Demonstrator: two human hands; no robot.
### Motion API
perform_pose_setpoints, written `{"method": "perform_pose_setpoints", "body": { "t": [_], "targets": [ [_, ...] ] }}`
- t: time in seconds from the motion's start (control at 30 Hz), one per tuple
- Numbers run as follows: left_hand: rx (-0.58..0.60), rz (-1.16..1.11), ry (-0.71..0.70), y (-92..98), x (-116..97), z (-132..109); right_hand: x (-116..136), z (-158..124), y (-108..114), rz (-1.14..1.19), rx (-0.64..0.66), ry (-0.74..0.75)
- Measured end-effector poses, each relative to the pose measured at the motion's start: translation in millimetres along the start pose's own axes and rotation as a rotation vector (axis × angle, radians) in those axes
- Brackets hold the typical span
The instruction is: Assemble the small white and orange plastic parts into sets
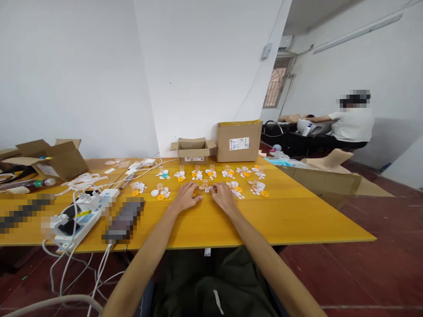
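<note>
My left hand (pixel 187 197) rests on the yellow tabletop, fingers bent and thumb held apart, so it is open. Under its fingers an orange ring-shaped piece (pixel 194 193) partly shows. Opposite it, my right hand (pixel 224 196) lies loosely open with bent fingers, their tips beside a group of small white pieces with holes (pixel 206 189). No held thing can be made out in either hand. Just behind these pieces stands a small clear cup (pixel 205 182). Similar groups of clear cups, white discs (pixel 154 193) and orange rings (pixel 160 197) lie in rows around my hands.
An open small carton (pixel 193 154) and a taller box (pixel 238 143) stand at the back. On the left lie a power strip (pixel 102 202) with cables, a blurred dark phone-like object (pixel 125 220) and another open box (pixel 59 160). A person (pixel 352 121) sits far right.
</note>
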State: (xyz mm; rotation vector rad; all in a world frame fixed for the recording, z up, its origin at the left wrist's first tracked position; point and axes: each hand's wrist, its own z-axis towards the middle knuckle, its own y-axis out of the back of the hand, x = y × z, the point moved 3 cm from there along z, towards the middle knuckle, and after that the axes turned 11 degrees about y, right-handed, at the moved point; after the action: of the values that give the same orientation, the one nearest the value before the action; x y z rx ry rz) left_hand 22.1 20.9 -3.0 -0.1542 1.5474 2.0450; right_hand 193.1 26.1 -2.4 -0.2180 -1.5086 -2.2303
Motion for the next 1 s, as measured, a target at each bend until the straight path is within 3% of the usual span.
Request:
{"method": "perform_pose_setpoints", "body": {
  "t": [0.5, 0.73, 1.0],
  "targets": [
    [-0.019, 0.075, 0.044, 13.8, -2.5, -5.1, 9.2, -3.4, 7.0, -0.036, 0.058, 0.036],
    [-0.012, 0.097, 0.064, 15.8, 2.0, -4.6, 7.3, -2.2, 6.9, -0.002, -0.011, 0.054],
    [0.004, 0.019, 0.052, 11.8, 2.0, -2.6, 12.3, 0.7, -0.6, 0.22, -0.109, 0.355]
  ]
}}
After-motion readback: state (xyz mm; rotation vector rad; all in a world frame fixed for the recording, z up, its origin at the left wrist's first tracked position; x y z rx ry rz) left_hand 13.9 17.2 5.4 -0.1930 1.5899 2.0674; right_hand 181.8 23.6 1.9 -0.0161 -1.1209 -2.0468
